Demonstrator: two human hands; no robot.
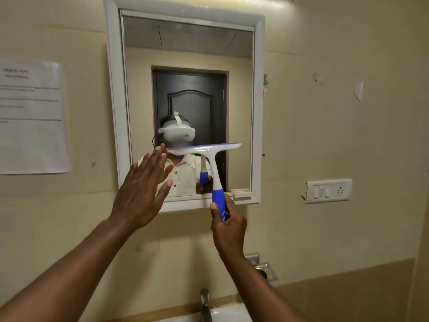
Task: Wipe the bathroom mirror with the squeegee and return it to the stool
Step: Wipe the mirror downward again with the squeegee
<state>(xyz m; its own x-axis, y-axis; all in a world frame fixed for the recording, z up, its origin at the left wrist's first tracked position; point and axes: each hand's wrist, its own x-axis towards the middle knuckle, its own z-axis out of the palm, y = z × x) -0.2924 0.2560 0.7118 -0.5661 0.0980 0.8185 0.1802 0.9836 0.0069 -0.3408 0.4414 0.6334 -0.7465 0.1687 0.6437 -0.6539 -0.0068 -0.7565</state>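
Both hands are up at the mirror mid-wipe: the right hand grips the squeegee handle, blade level at centre frame, the left hand flat-fingered beside its tip; next, seemingly, a steady downward pull.

Squeegee: white T-shaped body with a blue grip, held upright, its handle gripped at the lower end by the right hand. The blade runs level across the top, set against the glass, its left tip at the fingertips of the raised, flat left hand. Mirror: rectangular, white-framed, wall-mounted, rising above and behind both hands; its lower edge sits just above the right hand.
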